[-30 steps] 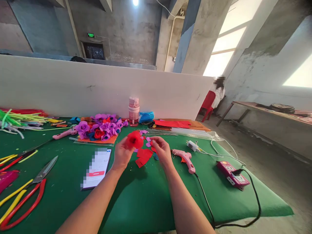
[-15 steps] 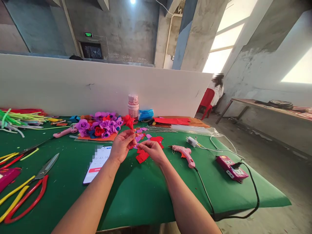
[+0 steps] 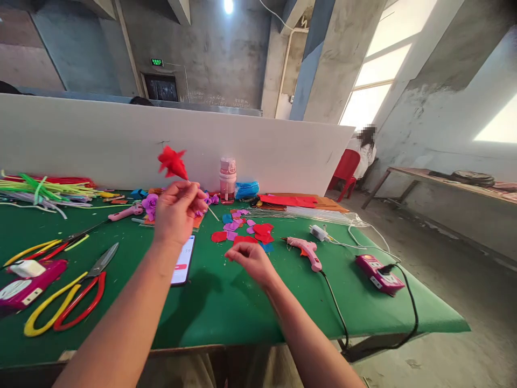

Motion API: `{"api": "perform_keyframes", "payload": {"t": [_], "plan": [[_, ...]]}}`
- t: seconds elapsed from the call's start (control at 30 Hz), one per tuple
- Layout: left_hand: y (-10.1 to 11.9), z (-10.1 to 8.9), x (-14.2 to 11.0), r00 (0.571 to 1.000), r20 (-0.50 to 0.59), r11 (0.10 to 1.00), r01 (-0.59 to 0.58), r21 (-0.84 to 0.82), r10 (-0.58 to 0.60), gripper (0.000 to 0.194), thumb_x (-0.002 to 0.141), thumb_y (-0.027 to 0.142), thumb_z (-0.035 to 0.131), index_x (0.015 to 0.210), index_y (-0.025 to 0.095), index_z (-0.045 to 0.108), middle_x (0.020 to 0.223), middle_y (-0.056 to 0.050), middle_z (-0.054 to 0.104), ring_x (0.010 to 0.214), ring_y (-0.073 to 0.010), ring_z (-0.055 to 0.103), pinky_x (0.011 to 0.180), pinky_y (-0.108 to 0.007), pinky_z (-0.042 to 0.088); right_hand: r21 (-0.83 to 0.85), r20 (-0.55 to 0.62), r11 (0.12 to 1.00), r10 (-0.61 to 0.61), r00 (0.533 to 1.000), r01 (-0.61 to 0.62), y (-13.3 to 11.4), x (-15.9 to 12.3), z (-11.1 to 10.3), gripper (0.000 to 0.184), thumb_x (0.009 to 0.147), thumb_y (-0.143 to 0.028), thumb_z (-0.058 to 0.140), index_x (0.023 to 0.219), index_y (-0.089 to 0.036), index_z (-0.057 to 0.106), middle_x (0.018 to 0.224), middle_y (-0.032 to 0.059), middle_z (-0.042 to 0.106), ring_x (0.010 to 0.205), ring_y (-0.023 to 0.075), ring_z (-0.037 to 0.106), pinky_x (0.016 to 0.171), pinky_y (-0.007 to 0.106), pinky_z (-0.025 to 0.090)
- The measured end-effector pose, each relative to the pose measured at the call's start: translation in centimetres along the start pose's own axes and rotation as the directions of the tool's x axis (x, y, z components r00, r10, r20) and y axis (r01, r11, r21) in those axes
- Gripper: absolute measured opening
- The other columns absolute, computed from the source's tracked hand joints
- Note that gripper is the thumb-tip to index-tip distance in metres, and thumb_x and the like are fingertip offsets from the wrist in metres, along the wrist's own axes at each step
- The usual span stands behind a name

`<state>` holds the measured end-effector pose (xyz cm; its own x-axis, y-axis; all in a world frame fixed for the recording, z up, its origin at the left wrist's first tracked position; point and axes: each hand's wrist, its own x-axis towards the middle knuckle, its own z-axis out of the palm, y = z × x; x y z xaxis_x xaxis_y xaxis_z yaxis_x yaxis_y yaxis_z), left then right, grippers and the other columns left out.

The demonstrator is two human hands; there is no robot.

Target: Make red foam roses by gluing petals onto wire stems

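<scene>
My left hand is closed on a red paper flower, holding it up by its base with the bloom tipped to the upper left. A thin pale stem shows beyond the fingers on the right. Behind this hand, purple paper roses are largely covered. My right hand is in a pinch low over the table, close to red paper petals; whether its fingertips hold anything is hidden. Purple petals and a few blue pieces lie scattered just past it.
Right of my right hand lies a pink glue gun, its cord running to a magenta power strip. On the left are scissors and coloured stems. A phone lies under my left wrist. A pink bottle stands behind.
My left hand has lifted the red flower up and to the left, away from my right hand. My right hand stays low near the petals. The view has shifted slightly.
</scene>
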<state>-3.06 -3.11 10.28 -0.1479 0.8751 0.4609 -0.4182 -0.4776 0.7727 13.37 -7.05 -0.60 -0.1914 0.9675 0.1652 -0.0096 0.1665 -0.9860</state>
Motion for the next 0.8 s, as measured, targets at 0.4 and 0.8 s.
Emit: {"api": "perform_keyframes", "payload": {"t": [0.4,0.8], "plan": [[4.7,-3.7,-20.8,0.836,0.08,0.818,0.506,0.273,-0.544,0.019,0.072,0.035,0.072,0.072,0.017,0.065,0.065,-0.004,0.069,0.042,-0.0097,0.053,0.045,-0.023,0.044,-0.587,-0.064,0.791,0.165,0.984,-0.171,5.6,-26.2,-5.9,0.02,0.077,-0.04,0.06,0.075,-0.025,0.075,0.084,0.0094,0.071,0.078,0.0246,0.066,0.07,0.034,0.05],[0.7,-3.7,-26.8,0.867,0.123,0.78,0.362,0.511,-0.483,0.023,0.079,0.038,0.062,0.072,0.016,0.067,0.062,-0.004,0.066,0.057,-0.015,0.059,0.057,-0.025,0.046,-0.784,0.034,0.607,-0.162,0.986,0.127,-0.2,-25.7,-3.3,0.024,0.086,-0.026,0.054,0.102,-0.032,0.072,0.076,0.0047,0.073,0.094,0.0278,0.067,0.097,0.052,0.043]]}}
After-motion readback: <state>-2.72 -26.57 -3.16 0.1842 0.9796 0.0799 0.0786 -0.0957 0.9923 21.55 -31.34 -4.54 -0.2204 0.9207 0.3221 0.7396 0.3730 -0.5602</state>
